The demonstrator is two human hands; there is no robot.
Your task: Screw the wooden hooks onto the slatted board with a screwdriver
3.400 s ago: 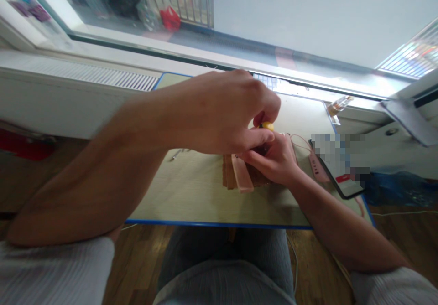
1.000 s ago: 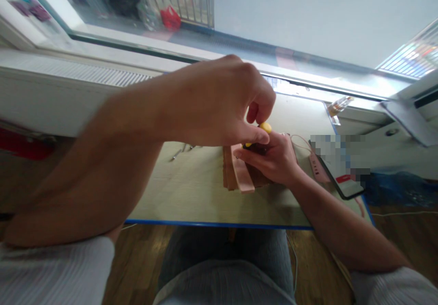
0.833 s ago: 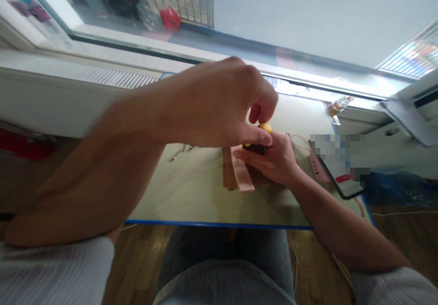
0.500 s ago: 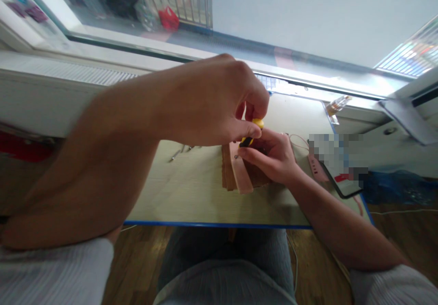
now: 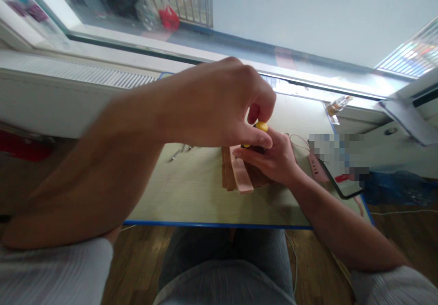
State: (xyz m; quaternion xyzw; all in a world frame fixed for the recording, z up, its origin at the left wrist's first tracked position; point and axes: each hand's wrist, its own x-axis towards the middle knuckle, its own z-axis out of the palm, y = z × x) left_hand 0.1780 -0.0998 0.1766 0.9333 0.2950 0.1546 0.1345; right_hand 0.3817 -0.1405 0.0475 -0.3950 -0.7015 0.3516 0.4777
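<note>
Yellow-handled screwdriver [image 5: 261, 126], pinched in left hand [image 5: 219, 106], right hand [image 5: 275, 161] at pink strap [image 5: 241, 177]

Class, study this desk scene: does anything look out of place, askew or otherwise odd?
The phone lies askew at the right edge of the table, one corner seemingly past the blue border. Otherwise nothing stands out: the left hand pinches a yellow-handled screwdriver over the pink strap that the right hand holds.
</note>
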